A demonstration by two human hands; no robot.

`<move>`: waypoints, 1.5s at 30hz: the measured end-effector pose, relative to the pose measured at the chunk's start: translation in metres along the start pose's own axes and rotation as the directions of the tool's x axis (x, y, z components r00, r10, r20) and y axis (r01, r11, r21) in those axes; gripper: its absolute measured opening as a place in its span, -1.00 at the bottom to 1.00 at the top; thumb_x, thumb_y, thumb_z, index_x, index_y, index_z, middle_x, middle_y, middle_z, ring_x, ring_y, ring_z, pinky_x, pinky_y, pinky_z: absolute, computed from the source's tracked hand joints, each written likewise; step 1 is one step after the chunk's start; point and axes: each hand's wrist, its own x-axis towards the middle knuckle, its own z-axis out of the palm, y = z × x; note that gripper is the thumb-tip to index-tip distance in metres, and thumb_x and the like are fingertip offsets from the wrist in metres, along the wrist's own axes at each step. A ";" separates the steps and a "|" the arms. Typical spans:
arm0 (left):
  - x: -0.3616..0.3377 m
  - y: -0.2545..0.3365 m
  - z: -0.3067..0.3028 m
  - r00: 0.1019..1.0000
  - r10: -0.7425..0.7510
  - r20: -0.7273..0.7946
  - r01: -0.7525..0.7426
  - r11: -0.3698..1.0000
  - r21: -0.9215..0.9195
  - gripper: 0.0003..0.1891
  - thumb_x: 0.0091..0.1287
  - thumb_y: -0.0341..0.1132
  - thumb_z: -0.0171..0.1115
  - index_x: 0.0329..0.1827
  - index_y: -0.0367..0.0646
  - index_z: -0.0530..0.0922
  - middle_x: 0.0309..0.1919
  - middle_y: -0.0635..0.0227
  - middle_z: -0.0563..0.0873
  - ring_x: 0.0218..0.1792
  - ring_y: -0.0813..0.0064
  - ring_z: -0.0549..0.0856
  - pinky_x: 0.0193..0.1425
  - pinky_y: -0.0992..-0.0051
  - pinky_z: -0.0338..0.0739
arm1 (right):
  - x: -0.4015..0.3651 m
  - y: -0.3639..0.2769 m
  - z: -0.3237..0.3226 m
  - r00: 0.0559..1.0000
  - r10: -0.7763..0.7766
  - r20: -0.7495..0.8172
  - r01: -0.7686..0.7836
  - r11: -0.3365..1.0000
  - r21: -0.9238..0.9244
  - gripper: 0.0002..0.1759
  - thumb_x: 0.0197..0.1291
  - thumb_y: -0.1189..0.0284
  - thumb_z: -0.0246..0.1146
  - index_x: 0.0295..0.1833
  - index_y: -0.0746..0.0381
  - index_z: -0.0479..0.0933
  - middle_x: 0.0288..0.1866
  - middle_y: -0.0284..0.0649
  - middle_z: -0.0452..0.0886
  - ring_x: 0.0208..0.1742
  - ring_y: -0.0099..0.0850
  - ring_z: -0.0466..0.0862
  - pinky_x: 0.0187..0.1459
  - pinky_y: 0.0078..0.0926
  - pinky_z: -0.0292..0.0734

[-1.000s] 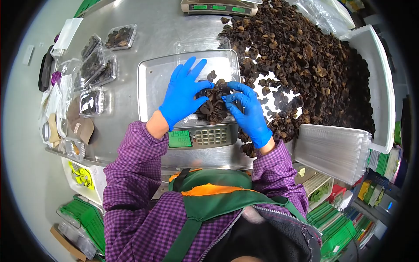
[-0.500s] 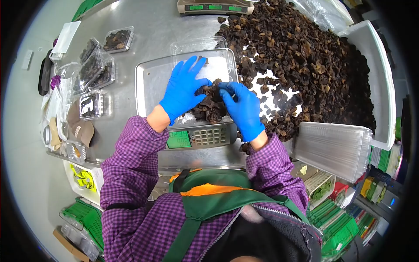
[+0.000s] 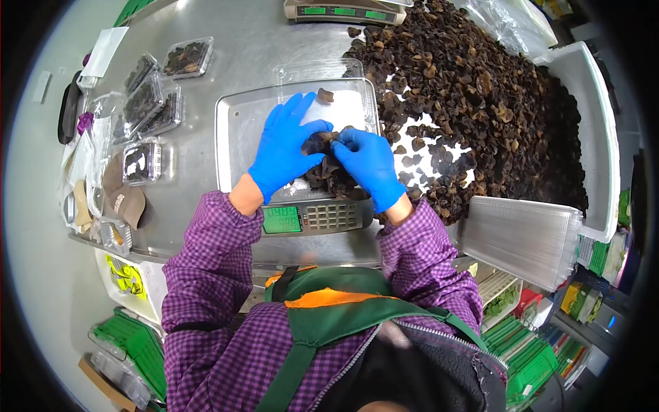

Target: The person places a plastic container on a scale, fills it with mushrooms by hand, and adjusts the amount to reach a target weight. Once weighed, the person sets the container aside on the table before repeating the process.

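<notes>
**Gloved hands gather dried fungus on a steel scale**

A person in a purple checked shirt and green apron works at a scale (image 3: 233, 130) with a flat steel pan. The green display (image 3: 283, 220) and grey keypad (image 3: 333, 214) sit on its near edge; the digits are too small to read. On the pan lies a clear plastic clamshell (image 3: 343, 103) holding a clump of wrinkled dried black fungus (image 3: 328, 173). The left hand (image 3: 285, 147), in a blue glove, lies half-open, its fingers pressed against the clump. The right hand (image 3: 367, 165) is curled tightly over it, gripping pieces. Right of the scale spreads a loose fungus heap (image 3: 480, 96), with stacked clear containers (image 3: 522, 237) nearer the person. Left of the scale lie packed clamshells (image 3: 147, 103).
</notes>
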 end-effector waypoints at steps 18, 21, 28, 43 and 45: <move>0.009 0.007 0.003 0.996 -0.063 -0.067 0.047 0.975 -0.219 -0.75 0.26 -0.46 0.27 0.01 -0.18 0.65 0.32 0.21 0.47 0.19 0.43 0.54 0.19 0.43 0.44 | -0.214 0.119 -0.094 0.919 0.186 -0.346 0.052 0.816 0.576 -0.74 0.21 0.33 0.27 -0.11 0.28 0.62 -0.31 -0.20 0.69 -0.31 -0.52 0.65 -0.19 -0.53 0.55; 0.006 0.022 -0.006 0.979 -0.166 -0.122 0.120 0.940 -0.318 -0.74 0.34 -0.46 0.17 0.05 -0.34 0.60 0.29 0.20 0.49 0.18 0.41 0.53 0.23 0.45 0.42 | -0.285 0.174 -0.132 0.837 0.385 -0.389 0.035 0.672 0.739 -0.79 0.24 0.44 0.26 -0.09 0.35 0.62 -0.31 -0.27 0.68 -0.35 -0.57 0.64 -0.26 -0.62 0.57; -0.010 0.021 -0.009 0.938 -0.206 -0.278 0.223 0.974 0.031 -0.71 0.41 -0.38 0.09 0.09 -0.33 0.60 0.23 0.11 0.53 0.24 0.28 0.49 0.32 0.36 0.34 | -0.393 0.327 -0.298 0.291 0.535 -0.793 0.157 0.791 0.591 -0.82 0.29 0.51 0.14 -0.10 0.37 0.58 -0.29 -0.22 0.68 -0.38 -0.53 0.63 -0.29 -0.60 0.56; -0.030 0.226 0.031 0.960 -0.155 -0.235 0.281 0.591 0.756 -0.64 0.39 -0.07 0.11 -0.19 -0.20 0.70 -0.21 0.12 0.73 -0.18 0.16 0.68 0.00 0.37 0.55 | -0.330 0.670 -0.609 0.055 0.354 -0.934 -0.466 0.836 0.290 -0.78 0.12 0.32 0.30 -0.23 0.23 0.70 -0.39 -0.17 0.71 -0.40 -0.39 0.69 -0.31 -0.43 0.57; -0.062 0.160 0.029 0.963 -0.038 -0.267 0.222 0.677 0.702 -0.61 0.38 -0.05 0.12 -0.17 -0.23 0.69 -0.17 0.11 0.73 -0.11 0.17 0.66 0.07 0.30 0.52 | -0.336 0.660 -0.619 0.013 0.460 -0.888 -0.484 0.780 0.397 -0.64 0.04 0.10 0.36 -0.27 0.19 0.70 -0.45 -0.18 0.70 -0.40 -0.33 0.70 -0.29 -0.36 0.55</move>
